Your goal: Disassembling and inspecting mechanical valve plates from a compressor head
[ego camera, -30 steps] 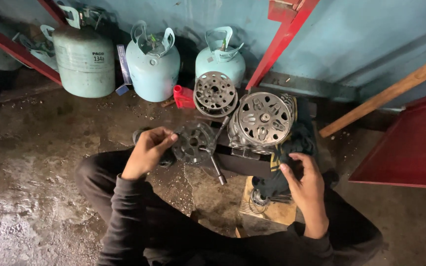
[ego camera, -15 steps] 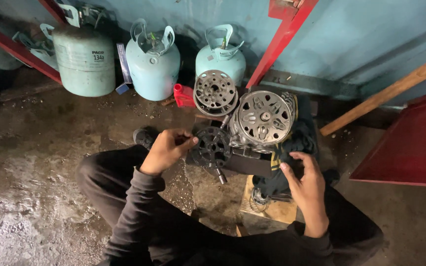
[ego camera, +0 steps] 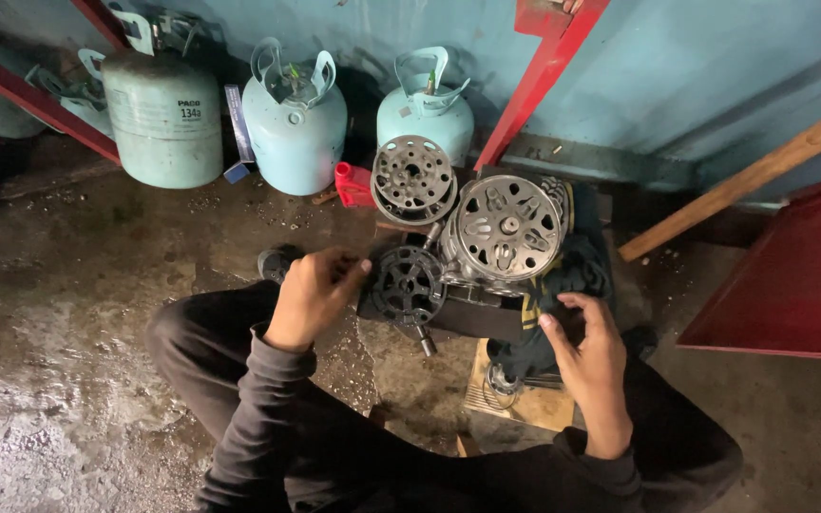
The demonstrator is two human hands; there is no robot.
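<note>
Stained concrete floor, blue wall | left hand fingers curled, gripping dark clutch disc | right hand fingers spread on dark cloth

dark clutch plate: matt greasy metal | pulley: bare dull-grey cast metal | rag: dark cloth | gas cylinders: painted metal, scuffed | floor: rough wet concrete
</note>
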